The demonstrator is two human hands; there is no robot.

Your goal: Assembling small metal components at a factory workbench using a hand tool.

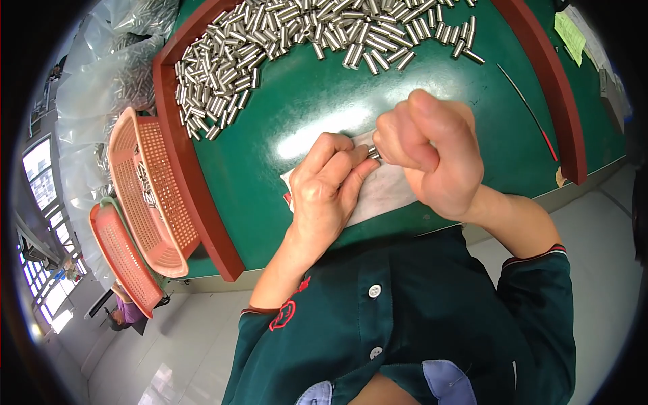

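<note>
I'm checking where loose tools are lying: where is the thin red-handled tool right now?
In the head view, the red-handled tool lies on the green tabletop at the right, between the right hand and the red-brown rail.

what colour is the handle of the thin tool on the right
The handle is red; it shows in the head view.

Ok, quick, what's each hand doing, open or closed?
Left hand: closed, pinching a small metal cylinder.
Right hand: closed, fist-like; can't tell if it holds anything.
</note>
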